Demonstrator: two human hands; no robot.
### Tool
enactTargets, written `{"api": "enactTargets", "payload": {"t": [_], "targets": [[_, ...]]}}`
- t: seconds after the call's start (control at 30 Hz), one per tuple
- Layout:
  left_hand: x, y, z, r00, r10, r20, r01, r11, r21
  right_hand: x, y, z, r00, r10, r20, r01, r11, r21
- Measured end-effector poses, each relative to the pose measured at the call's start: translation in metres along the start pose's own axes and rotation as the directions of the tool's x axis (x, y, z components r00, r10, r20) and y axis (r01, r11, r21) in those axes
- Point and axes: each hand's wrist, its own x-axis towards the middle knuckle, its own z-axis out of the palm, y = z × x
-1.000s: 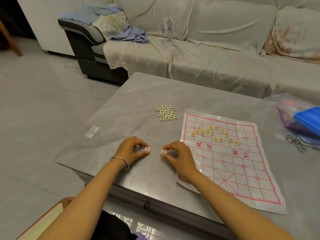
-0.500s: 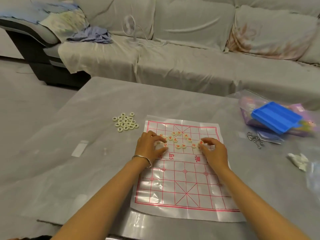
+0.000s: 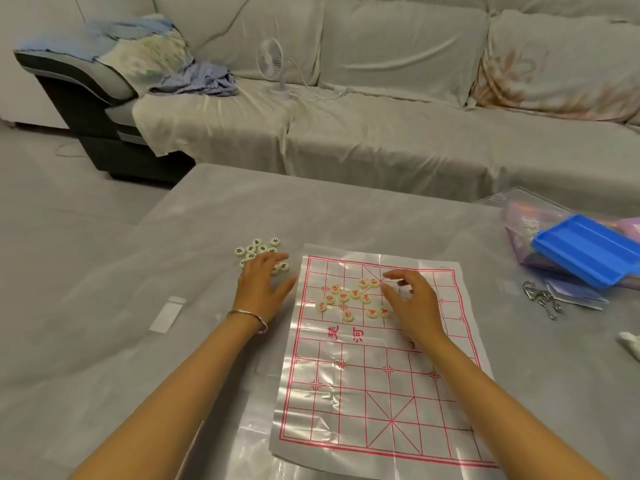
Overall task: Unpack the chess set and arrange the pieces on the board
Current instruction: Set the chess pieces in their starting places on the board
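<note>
The unpacking looks done, and the work in hand is sorting and setting out the pieces. The board (image 3: 363,393), a thin printed sheet with red lines, lies flat on the table (image 3: 207,209) in front of the person. None of the pieces stands in a starting place yet. The red pieces (image 3: 349,299) lie in a loose scatter on the board's far half, just beyond the river lettering. The black pieces (image 3: 258,252) are heaped on the table just off the board's far left corner. The left hand (image 3: 265,285) lies off the board's left edge with its fingers stretched out wide over the near side of that heap, covering a few pieces and gripping none that I can see. The right hand (image 3: 412,303) hovers over the board just right of the red scatter. Its fingers are loosely curved, its forefinger points at the far palace lines, and no piece shows between its fingertips, though its underside is hidden. I judge the next move to be picking single pieces, reading each character, and setting each on its proper line crossing along the back ranks. That calls for a fine pinch and a light touch, since the flimsy sheet could slide or wrinkle and the small discs sit close together.
</note>
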Motion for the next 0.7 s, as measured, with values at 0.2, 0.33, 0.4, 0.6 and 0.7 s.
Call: {"api": "enactTargets", "payload": {"t": [0.2, 0.33, 0.4, 0.6, 0.7], "targets": [[0.054, -0.047, -0.017, 0.967, -0.127, 0.219, 0.044, 0.936, 0.349, 0.007, -0.056, 0.078, 0.946, -0.181, 0.269, 0.166, 0.983, 0.077], [0.085, -0.039, -0.005, 0.924, -0.149, 0.353, -0.039, 0.880, 0.474, 0.014, -0.058, 0.093, 0.961, -0.153, 0.230, 0.133, 0.986, 0.097], [0.092, -0.036, 0.004, 0.920, -0.143, 0.365, -0.065, 0.863, 0.501, 0.016, -0.050, 0.093, 0.969, -0.126, 0.213, 0.111, 0.991, 0.079], [0.084, -0.045, 0.017, 0.935, -0.087, 0.343, -0.133, 0.811, 0.570, 0.016, -0.035, 0.096, 0.982, -0.104, 0.157, 0.092, 0.992, 0.082], [0.065, -0.045, 0.012, 0.928, -0.061, 0.367, -0.170, 0.808, 0.564, 0.010, -0.042, 0.101, 0.977, -0.139, 0.161, 0.127, 0.989, 0.080]]}}
